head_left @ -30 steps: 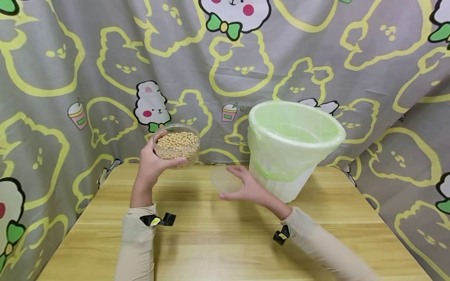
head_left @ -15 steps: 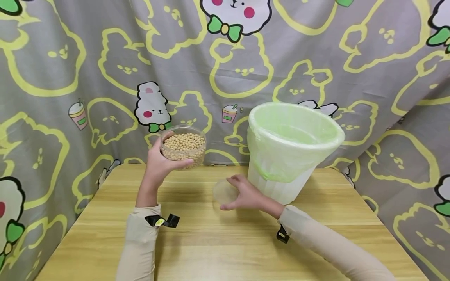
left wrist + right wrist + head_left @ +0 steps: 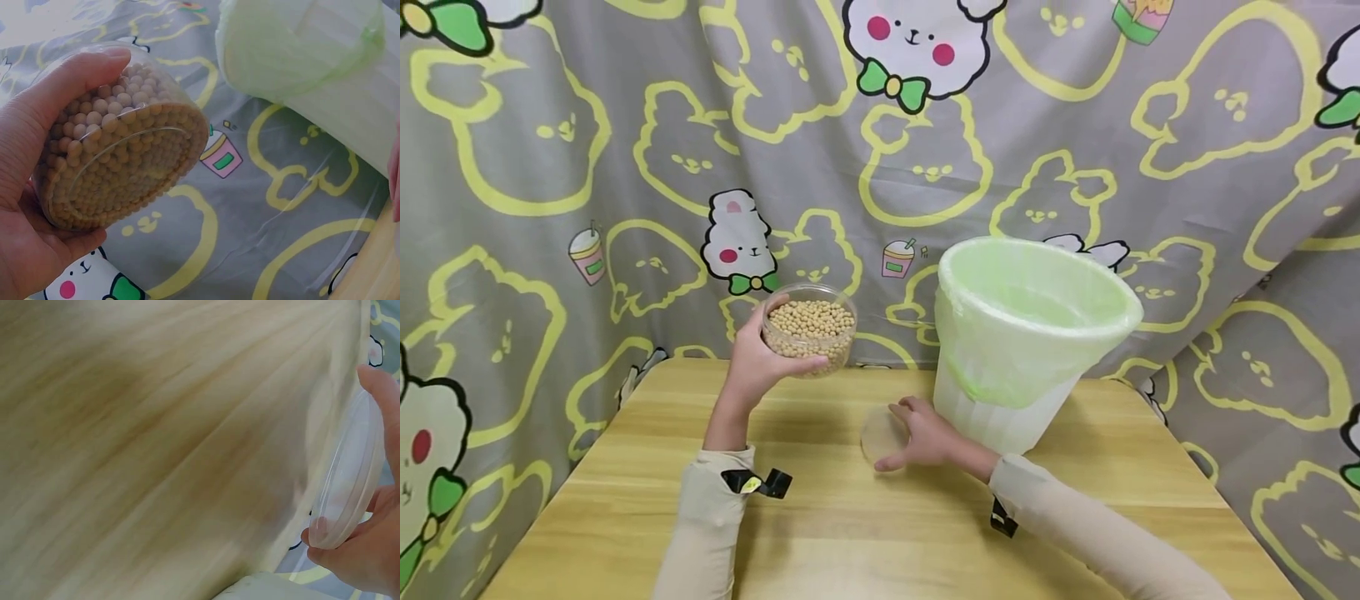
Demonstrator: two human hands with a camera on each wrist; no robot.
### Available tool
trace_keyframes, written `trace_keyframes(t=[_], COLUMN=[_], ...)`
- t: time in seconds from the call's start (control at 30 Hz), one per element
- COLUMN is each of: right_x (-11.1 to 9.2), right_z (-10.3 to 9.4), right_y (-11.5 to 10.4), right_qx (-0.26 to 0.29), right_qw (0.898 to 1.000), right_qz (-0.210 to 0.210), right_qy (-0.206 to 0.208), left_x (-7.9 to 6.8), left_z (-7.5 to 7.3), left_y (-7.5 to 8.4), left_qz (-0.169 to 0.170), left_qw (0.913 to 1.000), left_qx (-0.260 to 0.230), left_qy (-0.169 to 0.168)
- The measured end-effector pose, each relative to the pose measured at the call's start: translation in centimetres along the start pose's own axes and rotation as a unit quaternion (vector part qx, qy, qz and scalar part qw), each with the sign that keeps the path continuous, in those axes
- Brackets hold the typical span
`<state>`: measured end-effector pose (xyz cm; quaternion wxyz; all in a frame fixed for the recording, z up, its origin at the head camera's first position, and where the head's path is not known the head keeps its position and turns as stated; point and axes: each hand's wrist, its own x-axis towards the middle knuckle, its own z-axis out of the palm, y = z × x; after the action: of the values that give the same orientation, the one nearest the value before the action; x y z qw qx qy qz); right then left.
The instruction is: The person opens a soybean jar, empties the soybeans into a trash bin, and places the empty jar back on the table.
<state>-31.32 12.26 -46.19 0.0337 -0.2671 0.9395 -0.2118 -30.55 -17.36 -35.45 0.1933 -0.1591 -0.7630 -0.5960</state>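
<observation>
My left hand [image 3: 760,358] grips a clear round plastic tub [image 3: 847,350] by its side, thumb in front and fingers behind. Pale round soybeans [image 3: 812,320] fill most of it, and its top is uncovered. The left wrist view shows beans through the tub's bottom; the tub is raised above the back of the table. To the right and lower down, my right hand [image 3: 928,437] holds a clear round lid [image 3: 350,469] by its rim between thumb and fingers. The lid is close over the wooden tabletop [image 3: 835,533], just left of the bin.
A white bin [image 3: 1000,425] lined with a pale green bag [image 3: 1000,367] stands at the back right, close behind my right hand. A grey patterned curtain [image 3: 820,175] hangs behind the table and at both sides.
My left hand has carried the tub of soybeans a little to the right. The right hand has lowered the lid towards the tabletop. The head view has tipped up slightly.
</observation>
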Motion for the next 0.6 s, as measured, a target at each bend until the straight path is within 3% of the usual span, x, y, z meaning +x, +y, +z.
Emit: trace_keyframes(t=[0.37,0.6], right_x=[-0.7,-1.0], right_z=[0.6,0.8], right_y=[0.8,0.9], right_qx=[0.008,0.015], right_qw=[1.0,0.999], right_qz=[0.005,0.002], right_qy=[-0.003,-0.028], left_x=[-0.3,-0.3], left_z=[1.1,1.8], left_y=[0.0,0.1], left_qz=[-0.013,-0.012], left_qw=[0.9998,0.9994], left_qx=[0.003,0.012], left_qy=[-0.014,-0.029])
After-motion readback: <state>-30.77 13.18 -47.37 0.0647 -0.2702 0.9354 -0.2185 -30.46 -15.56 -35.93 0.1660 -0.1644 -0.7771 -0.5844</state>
